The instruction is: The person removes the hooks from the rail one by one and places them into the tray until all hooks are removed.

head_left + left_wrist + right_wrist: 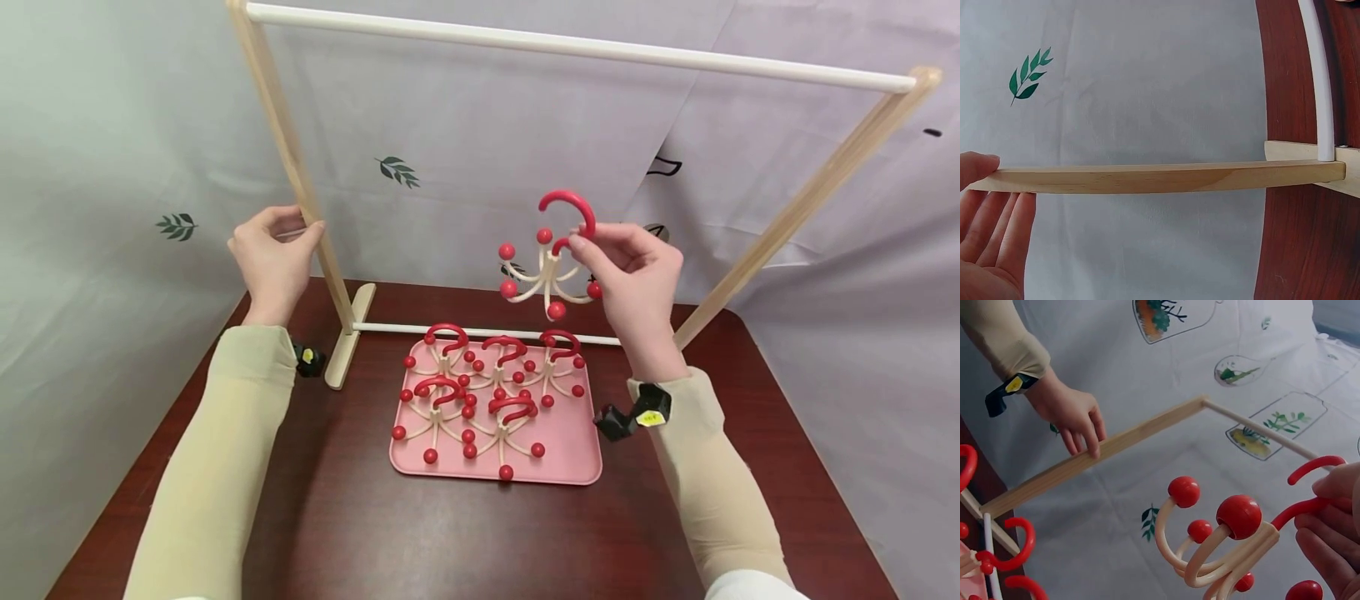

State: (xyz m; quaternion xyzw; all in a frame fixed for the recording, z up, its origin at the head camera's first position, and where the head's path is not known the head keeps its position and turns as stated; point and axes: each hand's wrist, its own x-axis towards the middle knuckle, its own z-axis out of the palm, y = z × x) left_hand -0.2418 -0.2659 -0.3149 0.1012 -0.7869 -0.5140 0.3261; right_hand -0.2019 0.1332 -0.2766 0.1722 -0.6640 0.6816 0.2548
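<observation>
My right hand (637, 279) pinches the red hook of a cream multi-arm hanger (550, 271) with red ball tips, lifted in the air behind and above the pink tray. In the right wrist view the same hanger (1260, 537) hangs from the thumb and fingers. My left hand (273, 258) holds the left wooden post (281, 125) of a rack between thumb and fingers, as the left wrist view shows along that post (1166, 178). Several like hangers (501, 429) lie crowded on the pink tray (570, 450), hooks upward.
The rack's white top bar (585, 46) spans high above the tray, its lower bar (480, 332) behind it. The right post (810, 200) stands beyond my right hand. A wooden foot (349, 337) rests on the dark red table (360, 533). A patterned cloth (480, 150) hangs behind.
</observation>
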